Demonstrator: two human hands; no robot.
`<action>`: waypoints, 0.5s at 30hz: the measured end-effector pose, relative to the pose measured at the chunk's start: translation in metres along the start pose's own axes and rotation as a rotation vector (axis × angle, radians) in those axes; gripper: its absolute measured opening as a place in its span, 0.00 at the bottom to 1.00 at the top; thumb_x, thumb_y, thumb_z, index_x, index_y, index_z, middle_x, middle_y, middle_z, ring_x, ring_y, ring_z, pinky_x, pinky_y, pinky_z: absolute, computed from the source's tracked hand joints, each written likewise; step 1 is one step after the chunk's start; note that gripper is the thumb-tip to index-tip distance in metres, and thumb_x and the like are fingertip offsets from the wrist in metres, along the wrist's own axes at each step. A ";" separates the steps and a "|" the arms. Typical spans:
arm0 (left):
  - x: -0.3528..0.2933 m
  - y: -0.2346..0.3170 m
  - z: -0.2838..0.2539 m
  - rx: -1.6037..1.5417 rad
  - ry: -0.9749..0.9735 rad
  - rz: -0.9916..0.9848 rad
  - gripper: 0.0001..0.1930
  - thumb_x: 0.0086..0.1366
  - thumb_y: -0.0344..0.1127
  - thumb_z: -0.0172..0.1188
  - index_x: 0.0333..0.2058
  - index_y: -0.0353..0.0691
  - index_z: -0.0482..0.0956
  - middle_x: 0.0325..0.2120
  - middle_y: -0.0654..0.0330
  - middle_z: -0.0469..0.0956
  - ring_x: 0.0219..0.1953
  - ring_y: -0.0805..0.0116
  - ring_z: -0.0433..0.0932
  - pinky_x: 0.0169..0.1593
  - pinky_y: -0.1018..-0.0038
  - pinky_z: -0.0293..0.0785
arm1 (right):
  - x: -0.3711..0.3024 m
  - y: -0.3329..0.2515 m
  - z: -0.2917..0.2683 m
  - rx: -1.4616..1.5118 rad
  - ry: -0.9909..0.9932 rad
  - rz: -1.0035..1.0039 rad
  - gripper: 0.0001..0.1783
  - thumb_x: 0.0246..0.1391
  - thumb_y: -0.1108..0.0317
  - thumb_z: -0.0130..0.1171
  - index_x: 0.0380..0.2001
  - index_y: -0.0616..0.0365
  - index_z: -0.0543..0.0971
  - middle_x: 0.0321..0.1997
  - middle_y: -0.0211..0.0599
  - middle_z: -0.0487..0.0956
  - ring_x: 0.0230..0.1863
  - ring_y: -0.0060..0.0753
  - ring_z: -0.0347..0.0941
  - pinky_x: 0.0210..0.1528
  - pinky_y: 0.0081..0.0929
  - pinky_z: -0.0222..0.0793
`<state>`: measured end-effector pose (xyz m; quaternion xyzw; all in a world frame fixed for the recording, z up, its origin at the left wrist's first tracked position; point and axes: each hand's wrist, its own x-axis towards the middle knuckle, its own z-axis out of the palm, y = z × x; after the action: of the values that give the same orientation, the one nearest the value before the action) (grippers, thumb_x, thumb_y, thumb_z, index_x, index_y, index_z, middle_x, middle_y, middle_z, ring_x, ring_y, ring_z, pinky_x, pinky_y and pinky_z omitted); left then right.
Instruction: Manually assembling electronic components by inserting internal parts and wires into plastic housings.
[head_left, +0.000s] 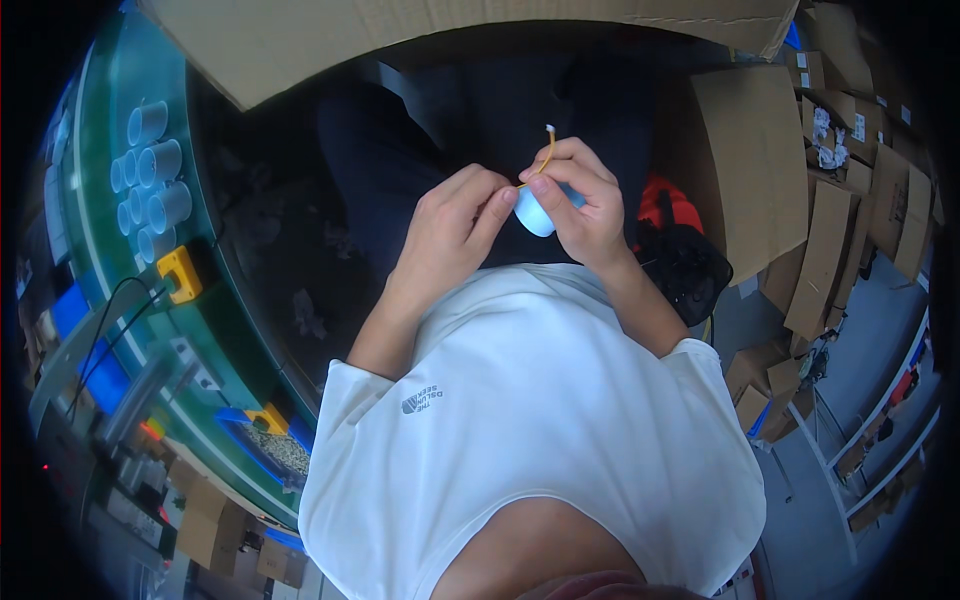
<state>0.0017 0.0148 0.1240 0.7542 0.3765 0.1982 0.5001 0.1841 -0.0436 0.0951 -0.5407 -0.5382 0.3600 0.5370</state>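
Note:
In front of my white shirt, my right hand point(588, 205) is closed round a small pale-blue cylindrical cup point(534, 214). A thin yellow cable point(551, 153) with a small white tip stands up beside the same hand's fingers. My left hand point(455, 222) meets it from the left, thumb and index finger pinched on the lower end of the cable, just above the cup. The fingers hide part of the cup and where the cable runs.
Several similar pale-blue cups point(160, 162) stand on the green bench point(225, 335) to my left, near a yellow bracket point(180, 275). A blue tray point(265, 445) of small parts lies farther back along it. A large cardboard box point(755, 165) opens ahead; stacked cartons point(825, 255) are to the right.

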 end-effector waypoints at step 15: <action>-0.004 -0.011 0.003 -0.053 0.165 0.026 0.09 0.71 0.32 0.58 0.32 0.33 0.80 0.25 0.56 0.73 0.23 0.66 0.71 0.27 0.72 0.65 | -0.022 0.011 -0.024 0.013 -0.623 0.366 0.27 0.49 0.66 0.72 0.48 0.60 0.69 0.48 0.45 0.76 0.48 0.36 0.77 0.51 0.30 0.75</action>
<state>-0.0034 0.0124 0.1131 0.7269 0.4011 0.2759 0.4844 0.2057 -0.0678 0.0844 -0.4891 -0.5682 0.6008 0.2774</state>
